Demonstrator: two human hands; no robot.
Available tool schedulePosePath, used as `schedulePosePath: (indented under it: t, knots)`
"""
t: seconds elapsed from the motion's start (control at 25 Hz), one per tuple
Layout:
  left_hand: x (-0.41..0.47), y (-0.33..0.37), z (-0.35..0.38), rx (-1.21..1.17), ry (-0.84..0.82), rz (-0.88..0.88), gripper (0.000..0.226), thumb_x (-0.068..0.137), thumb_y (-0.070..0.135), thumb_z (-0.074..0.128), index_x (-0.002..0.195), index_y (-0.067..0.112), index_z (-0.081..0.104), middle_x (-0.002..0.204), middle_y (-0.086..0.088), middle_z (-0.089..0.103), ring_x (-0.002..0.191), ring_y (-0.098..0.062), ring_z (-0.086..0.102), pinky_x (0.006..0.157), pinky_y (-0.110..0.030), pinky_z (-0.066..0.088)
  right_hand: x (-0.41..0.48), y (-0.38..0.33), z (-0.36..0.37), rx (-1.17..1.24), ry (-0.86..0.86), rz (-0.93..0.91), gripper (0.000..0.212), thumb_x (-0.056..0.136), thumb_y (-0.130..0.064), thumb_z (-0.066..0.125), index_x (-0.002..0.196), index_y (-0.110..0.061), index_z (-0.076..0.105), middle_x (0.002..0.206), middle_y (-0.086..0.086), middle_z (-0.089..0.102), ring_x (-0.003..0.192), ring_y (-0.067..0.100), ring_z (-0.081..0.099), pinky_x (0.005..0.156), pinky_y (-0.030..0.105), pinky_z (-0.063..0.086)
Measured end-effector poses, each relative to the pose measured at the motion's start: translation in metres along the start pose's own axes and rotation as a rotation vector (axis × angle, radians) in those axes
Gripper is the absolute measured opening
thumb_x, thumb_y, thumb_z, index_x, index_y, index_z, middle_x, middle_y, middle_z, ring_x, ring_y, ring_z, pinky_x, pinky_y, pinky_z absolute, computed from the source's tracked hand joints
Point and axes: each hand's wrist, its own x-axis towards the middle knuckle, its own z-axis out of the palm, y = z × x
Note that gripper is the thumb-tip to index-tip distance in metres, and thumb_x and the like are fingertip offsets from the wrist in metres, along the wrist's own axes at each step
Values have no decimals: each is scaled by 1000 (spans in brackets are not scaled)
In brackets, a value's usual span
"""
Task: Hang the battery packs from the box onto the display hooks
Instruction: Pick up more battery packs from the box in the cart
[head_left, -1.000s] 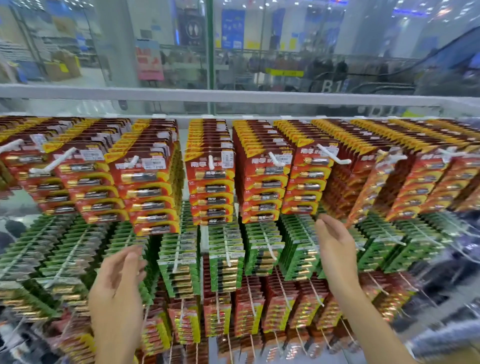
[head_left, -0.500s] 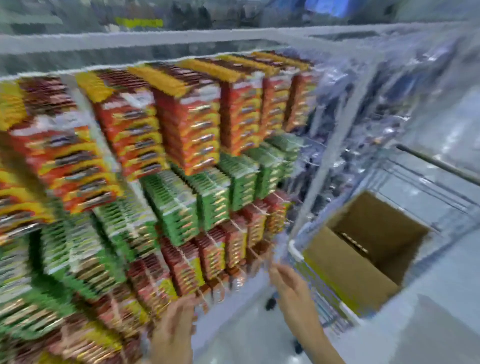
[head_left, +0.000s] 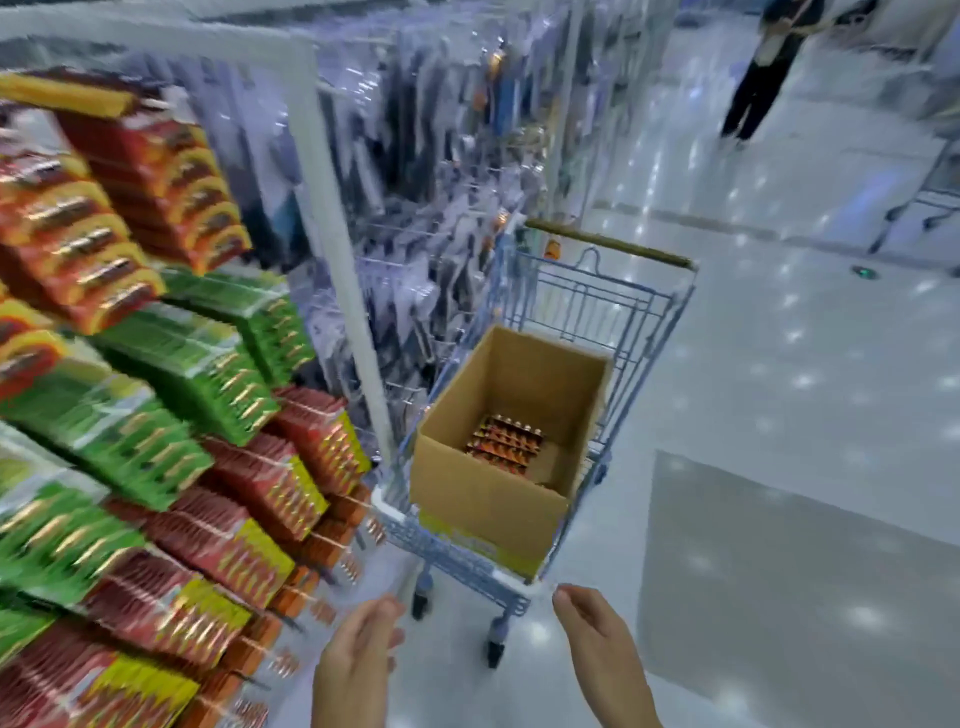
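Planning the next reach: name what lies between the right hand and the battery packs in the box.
Head view: the cart's near wire rim, then the box's near cardboard wall, separate the right hand from the battery packs.

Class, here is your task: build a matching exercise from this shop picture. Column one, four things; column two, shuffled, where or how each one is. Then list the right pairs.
Column one
1 cardboard box
2 orange battery packs
3 green packs
4 right hand

Column two
A hanging on the display rack
B holding nothing, fingers loosely curled
C standing in the shopping cart
D lying on the box's bottom

Pairs: 1-C, 2-D, 3-A, 4-B
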Motion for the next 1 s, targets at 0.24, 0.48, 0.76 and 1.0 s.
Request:
schedulePosePath:
  t: [0.24,0.48,0.76,1.0]
  knots:
    - [27,12,62,100,0,-21,19,105,19,57,95,21,73,104,0,76,96,-28,68,80,-40,48,42,4,-35,-29,53,122,14,101,-35,63,107,-25,69,111,-5,70,104,12,62,87,26,40]
    - [87,41,93,124,-38,-105,18,107,22,55,101,20,72,106,4,75,101,-24,67,90,-45,50,102,-32,-20,-36,37,117,10,102,-34,60,101,-29,68,103,-13,70,99,2,63,77,19,44]
    - [199,97,144,206,-166,-39,20,107,26,54,108,27,73,104,9,78,100,-18,71,90,-42,57,193,-106,0,-25,96,148,9,102,-31,61,104,-26,68,103,-9,71,100,6,64,74,15,44]
    - [281,107,204,142,-166,-243,18,107,18,53,115,19,70,110,-2,75,99,-23,72,85,-36,60,252,-137,8,-52,87,241,10,105,-34,54,111,-30,62,105,-20,62,96,-9,54,71,5,36]
